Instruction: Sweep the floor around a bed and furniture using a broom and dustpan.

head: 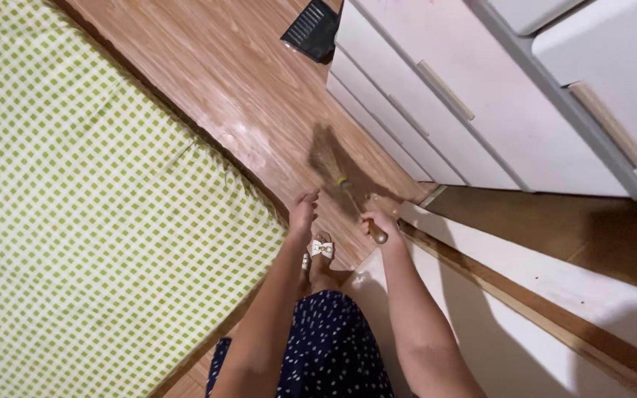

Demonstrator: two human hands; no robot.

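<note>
Two hands are working low over the wooden floor, and they are doing quite different things. The person's right hand is closing tight around the end of the broom handle, fingers wrapped fully round it, with the butt of the handle sticking out just below the fist. From that grip the small grass broom is slanting up and away, its brown bristles blurring against the boards just beside the bottom drawer of the white drawer unit.

The left hand is hanging loose beside it, holding nothing; the fingers are slightly spread and curling a little, not touching the broom, though they are near its handle.

Below the hands, one foot in a sandal with a white bow is standing on the floor, and a dark blue dotted skirt is showing beneath that. A green-and-white checked mattress is lying along the person's left, its edge running near the left hand. A black dustpan is resting on the floor well apart from the broom, by the far corner of the drawers.
</note>
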